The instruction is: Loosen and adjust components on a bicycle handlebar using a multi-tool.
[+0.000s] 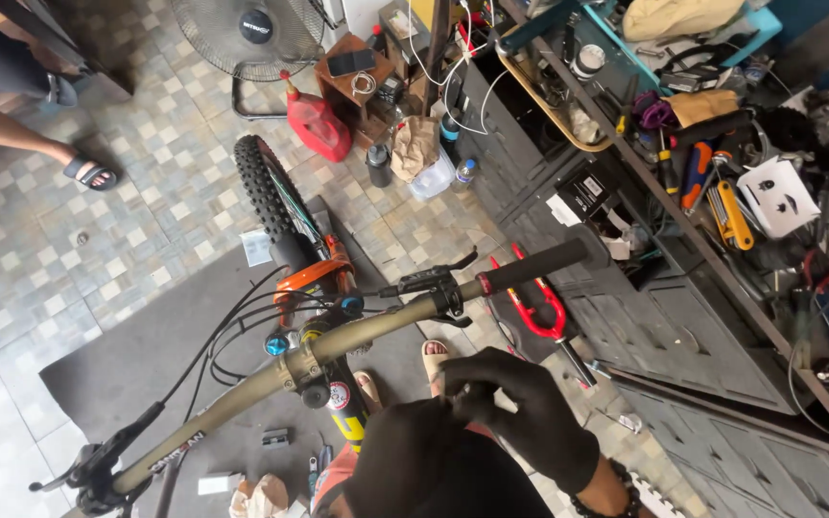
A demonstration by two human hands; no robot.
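Observation:
Both my hands wear black gloves and meet low in the view, just below the bike's handlebar. My right hand (534, 417) curls its fingers in a pinch against the fingertips of my left hand (414, 465). Whatever lies between them is too dark to make out. The olive handlebar (357, 336) slants from lower left to upper right and ends in a black grip (534, 266). A black brake lever (426, 280) sits beside that grip. Below the bar are the orange fork crown (311, 278) and the knobby front tyre (263, 187). Neither hand touches the bike.
A red suspension fork (541, 312) leans by the dark drawer cabinet (683, 345). The workbench (722, 182) on the right is crowded with tools. A red fuel can (319, 125), a floor fan (247, 34) and bottles stand beyond. Another person's sandalled foot (90, 173) rests upper left.

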